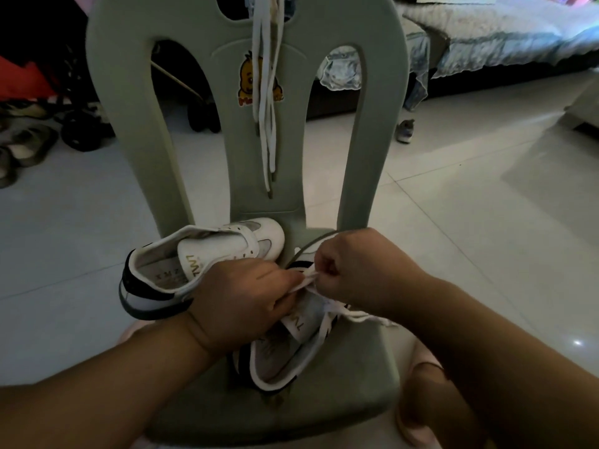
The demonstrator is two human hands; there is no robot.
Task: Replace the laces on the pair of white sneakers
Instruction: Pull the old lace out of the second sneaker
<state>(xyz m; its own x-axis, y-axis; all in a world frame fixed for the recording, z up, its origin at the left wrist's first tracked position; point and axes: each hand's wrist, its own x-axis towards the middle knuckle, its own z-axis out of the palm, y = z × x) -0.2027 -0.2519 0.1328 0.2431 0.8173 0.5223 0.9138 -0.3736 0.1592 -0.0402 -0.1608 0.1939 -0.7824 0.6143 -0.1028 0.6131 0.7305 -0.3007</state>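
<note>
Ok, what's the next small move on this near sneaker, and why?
Probably pull the lace that the right hand pinches clear of its eyelet, while the left hand holds the near sneaker: it looks partly threaded, and the other sneaker is already bare.

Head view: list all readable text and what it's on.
"TWL" (gold, last letter uncertain): tongue of the far sneaker.
"TW", rest hidden: tongue of the near sneaker.
Too blurred: insole print in the far sneaker.
Unreadable: red lettering on the duck sticker on the chair, partly behind hanging laces.
</note>
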